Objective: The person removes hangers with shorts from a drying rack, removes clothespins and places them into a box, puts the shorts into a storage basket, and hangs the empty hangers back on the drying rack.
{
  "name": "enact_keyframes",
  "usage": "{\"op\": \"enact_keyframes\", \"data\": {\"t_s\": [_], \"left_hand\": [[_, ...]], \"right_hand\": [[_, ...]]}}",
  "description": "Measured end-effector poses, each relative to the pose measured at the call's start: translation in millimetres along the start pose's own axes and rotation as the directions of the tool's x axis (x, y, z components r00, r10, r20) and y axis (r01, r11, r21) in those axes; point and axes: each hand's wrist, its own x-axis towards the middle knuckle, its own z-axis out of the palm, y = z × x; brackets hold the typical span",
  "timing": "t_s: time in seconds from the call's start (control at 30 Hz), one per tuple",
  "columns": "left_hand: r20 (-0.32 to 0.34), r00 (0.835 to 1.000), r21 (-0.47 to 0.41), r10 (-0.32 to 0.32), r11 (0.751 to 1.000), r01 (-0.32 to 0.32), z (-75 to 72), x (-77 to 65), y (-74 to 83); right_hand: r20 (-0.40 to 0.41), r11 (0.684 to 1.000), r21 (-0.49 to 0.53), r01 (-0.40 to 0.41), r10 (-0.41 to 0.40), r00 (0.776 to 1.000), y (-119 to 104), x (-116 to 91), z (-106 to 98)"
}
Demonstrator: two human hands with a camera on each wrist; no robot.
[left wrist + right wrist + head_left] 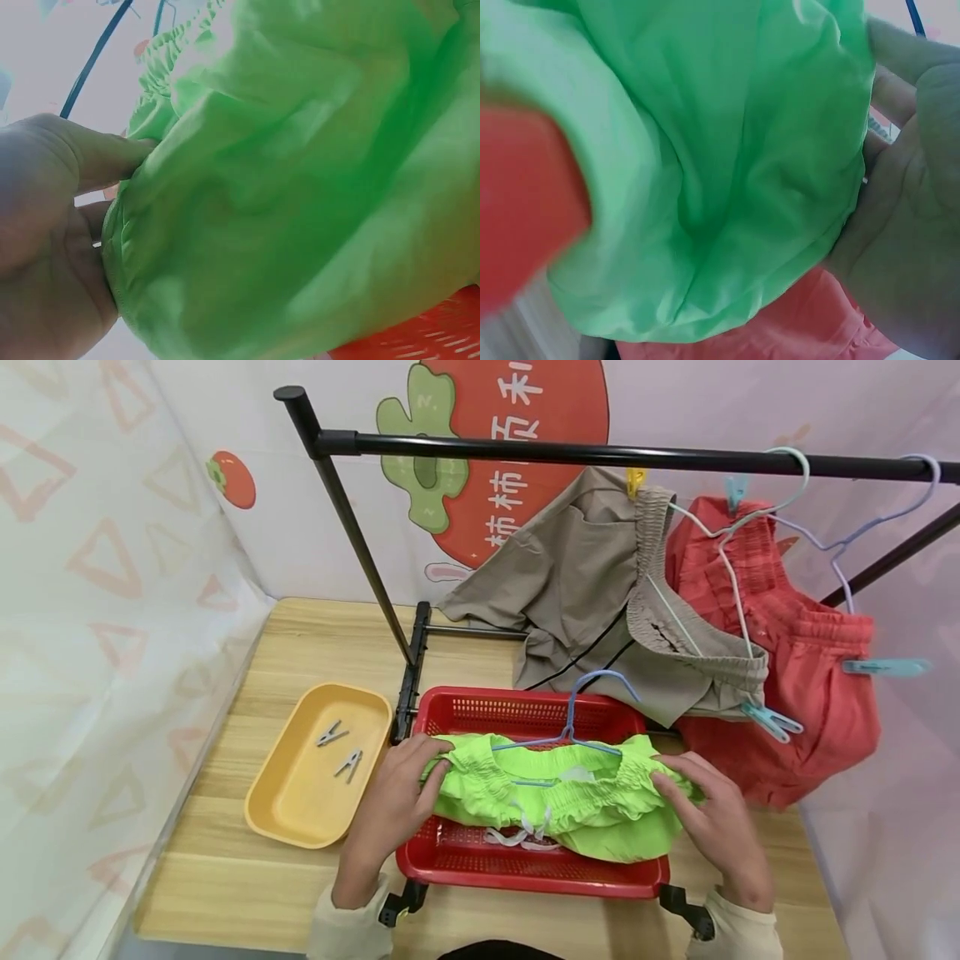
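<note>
Fingers [431, 747] of the left hand [393, 797] and right hand [716, 818], almost closed, pinch the neon-green shorts [626, 839] at nine and three o'clock over the red basket [540, 883], maybe to keep the stretchy waistband [480, 764] wide around the blue hanger [570, 727].

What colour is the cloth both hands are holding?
Bright yellow-green; the cloth shows best in the head view.

The green garment [622, 839] looks like thin, smooth cloth with a soft sheen, its waistband [592, 793] puckered; the taupe garment [585, 560] is matt cloth. The red basket [525, 879] is glossy plastic, the yellow tray [300, 802] smooth plastic, the tabletop [202, 893] wood-grained.
</note>
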Motion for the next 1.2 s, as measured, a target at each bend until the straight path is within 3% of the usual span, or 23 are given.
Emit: {"op": "enact_keyframes", "data": {"t_s": [0.47, 0.77, 1.2], "left_hand": [[-0.037, 0.999, 0.027, 0.010, 1.000, -0.009, 2.8, -1.0, 6.7], [-0.033, 0.999, -0.044, 0.039, 0.998, -0.040, 2.0, 1.0, 6.3], [-0.061, 0.997, -0.148, -0.055, 0.988, 0.046, -1.6, -4.2, -9.1]], "right_hand": [[-0.021, 0.999, -0.029, 0.025, -0.026, 0.999, -3, 4, 8], [-0.048, 0.998, -0.002, 0.069, -0.069, 0.996, 3, 2, 5], [-0.131, 0.999, 0.015, 0.033, -0.030, 0.991, 9, -3, -11]]}}
